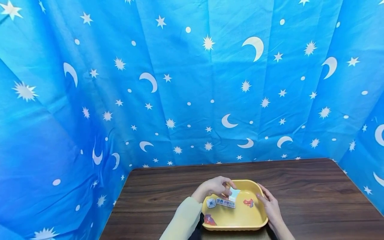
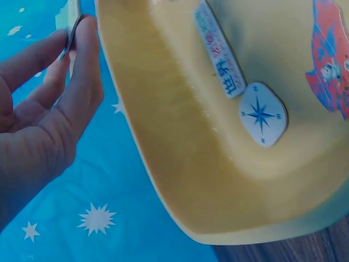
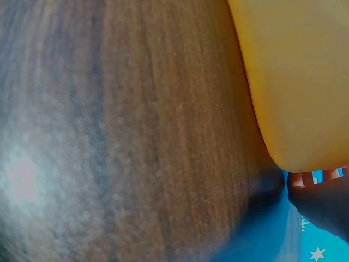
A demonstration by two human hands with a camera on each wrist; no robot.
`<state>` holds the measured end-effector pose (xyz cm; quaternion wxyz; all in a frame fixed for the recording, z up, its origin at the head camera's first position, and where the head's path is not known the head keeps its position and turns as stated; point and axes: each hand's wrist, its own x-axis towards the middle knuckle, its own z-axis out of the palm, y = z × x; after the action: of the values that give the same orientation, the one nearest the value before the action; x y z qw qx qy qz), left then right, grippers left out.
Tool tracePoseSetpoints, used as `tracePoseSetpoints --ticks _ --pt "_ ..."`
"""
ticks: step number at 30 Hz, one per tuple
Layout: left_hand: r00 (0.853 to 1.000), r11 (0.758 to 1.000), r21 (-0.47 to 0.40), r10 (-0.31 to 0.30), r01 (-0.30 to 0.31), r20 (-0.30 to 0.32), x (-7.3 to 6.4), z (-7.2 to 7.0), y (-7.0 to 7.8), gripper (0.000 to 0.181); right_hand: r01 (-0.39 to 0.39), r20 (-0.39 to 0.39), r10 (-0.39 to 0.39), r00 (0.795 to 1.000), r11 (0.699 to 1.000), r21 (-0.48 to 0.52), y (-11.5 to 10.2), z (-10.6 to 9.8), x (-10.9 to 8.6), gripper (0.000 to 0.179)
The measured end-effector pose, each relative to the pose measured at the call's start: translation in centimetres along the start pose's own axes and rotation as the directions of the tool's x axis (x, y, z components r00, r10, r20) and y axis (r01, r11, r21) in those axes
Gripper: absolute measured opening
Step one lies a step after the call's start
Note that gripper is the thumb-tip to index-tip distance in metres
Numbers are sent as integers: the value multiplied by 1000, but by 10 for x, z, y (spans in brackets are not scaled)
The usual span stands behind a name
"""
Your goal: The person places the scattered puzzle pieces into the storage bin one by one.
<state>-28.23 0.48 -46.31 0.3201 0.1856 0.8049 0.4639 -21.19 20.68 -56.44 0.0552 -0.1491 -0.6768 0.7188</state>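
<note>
Between thumb and fingers, my left hand (image 1: 214, 186) pinches a pale blue-white flat piece (image 1: 234, 193) over the back of a yellow tray (image 1: 237, 221). The left wrist view shows that piece edge-on at the fingertips. My right hand (image 1: 272, 209) grips the tray's right side, thumb over the rim; its fingers are partly hidden behind the wall. Inside the tray lie a white compass-rose piece (image 2: 263, 114), a strip printed with Chinese characters (image 1: 225, 203) and a small red piece (image 1: 248, 202). A red-purple piece (image 1: 209, 220) sits at the front left corner.
The dark wood-grain table (image 1: 315, 193) extends around the tray. Behind and beside it hangs a blue cloth (image 1: 186, 83) printed with moons and stars. Glare shows on the tabletop in the right wrist view.
</note>
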Motion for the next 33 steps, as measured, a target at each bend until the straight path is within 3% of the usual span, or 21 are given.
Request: tracePoseSetpoints --ticks 6,12,21,26,33 --pt "996 991 118 -71 63 60 6 5 -6 17 18 6 -18 1000 1000 0 -1 -1 -1 52" --pt "983 956 260 -162 134 91 8 12 -10 20 14 0 -14 1000 1000 5 -1 -1 0 52" --pt "956 916 330 -275 229 100 9 17 -20 19 -1 5 1 1000 1000 -2 -1 0 1 53" --pt "958 915 324 -276 240 71 8 20 -26 14 1 7 -1 1000 1000 -4 -2 0 0 52" --pt "970 934 280 -241 224 26 1 22 -29 13 -6 -3 6 1000 1000 -3 -2 -1 0 53"
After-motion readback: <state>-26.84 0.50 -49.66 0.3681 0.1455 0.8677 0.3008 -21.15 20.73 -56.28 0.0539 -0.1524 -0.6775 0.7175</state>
